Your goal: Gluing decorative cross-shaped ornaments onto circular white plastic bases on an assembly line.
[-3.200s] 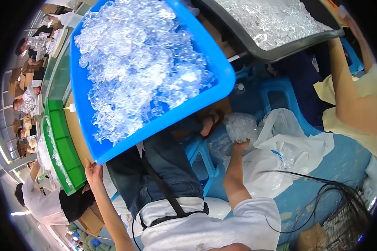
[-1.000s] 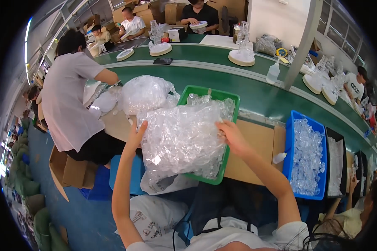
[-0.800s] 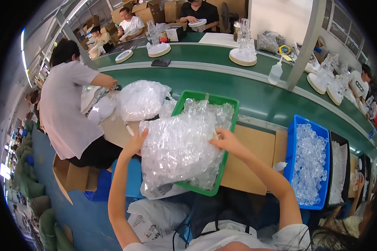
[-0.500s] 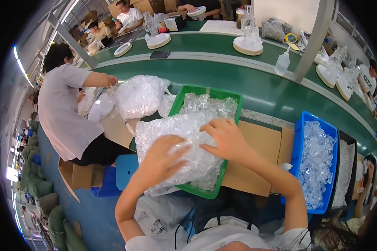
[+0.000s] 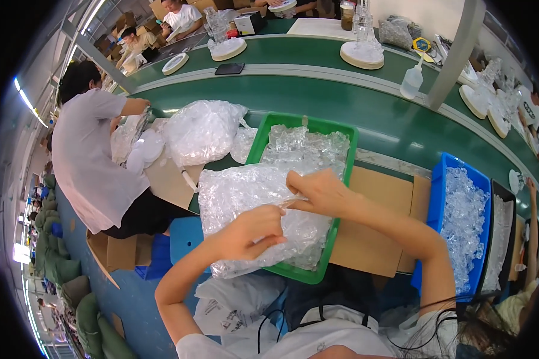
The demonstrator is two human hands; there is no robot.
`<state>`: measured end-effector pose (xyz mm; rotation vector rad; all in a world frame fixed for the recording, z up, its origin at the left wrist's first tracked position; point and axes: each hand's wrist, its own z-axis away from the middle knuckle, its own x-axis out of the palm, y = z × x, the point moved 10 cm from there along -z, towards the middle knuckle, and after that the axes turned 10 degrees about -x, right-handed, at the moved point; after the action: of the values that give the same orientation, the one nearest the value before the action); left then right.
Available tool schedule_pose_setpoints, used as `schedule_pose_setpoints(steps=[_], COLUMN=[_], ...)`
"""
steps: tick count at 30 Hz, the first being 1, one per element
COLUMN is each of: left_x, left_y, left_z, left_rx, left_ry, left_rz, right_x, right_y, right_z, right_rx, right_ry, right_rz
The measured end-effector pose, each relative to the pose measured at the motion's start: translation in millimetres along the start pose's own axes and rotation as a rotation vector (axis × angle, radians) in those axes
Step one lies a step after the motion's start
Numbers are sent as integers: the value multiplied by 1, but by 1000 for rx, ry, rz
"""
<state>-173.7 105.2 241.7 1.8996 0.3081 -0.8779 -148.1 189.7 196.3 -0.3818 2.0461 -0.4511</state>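
Observation:
A filled clear plastic bag (image 5: pixel 239 188) of glassy-looking pieces lies over the near left part of a green crate (image 5: pixel 352 149) and overhangs its left side. My left hand (image 5: pixel 254 232) is closed on the bag's film near the middle of its top, and my right hand (image 5: pixel 320 191) pinches the film just beside it. Between the two sets of fingers a bit of film is drawn up. Loose clear pieces (image 5: pixel 308 145) fill the far part of the crate; those beneath the bag are mostly hidden.
Cardboard (image 5: pixel 371 221) lies right of the crate, with a blue crate (image 5: pixel 437 197) of clear pieces beyond. Another full bag (image 5: pixel 202 131) sits behind left, near a co-worker (image 5: pixel 96 155). A green conveyor (image 5: pixel 323 96) runs behind; a squeeze bottle (image 5: pixel 412 79) stands by a post.
My hands, spread over the bag before, have come together and closed on its film. The co-worker's arm at the left has lowered slightly. The whole view has shifted a little.

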Motion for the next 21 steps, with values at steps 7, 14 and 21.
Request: schedule_pose_setpoints(steps=[7,14,21], left_x=[3,23,28], left_y=[-1,12,-5], left_z=[35,-7,-17], left_rx=[-30,16,-69], left_ry=[42,160,287], left_rz=[-258,-380,-544], right_x=[-7,-6,-28], right_y=[51,57,57], right_z=[-17,-53,-58], right_rx=[-17,2,-10], right_ry=[-48,92,206], right_rz=[149,173,282])
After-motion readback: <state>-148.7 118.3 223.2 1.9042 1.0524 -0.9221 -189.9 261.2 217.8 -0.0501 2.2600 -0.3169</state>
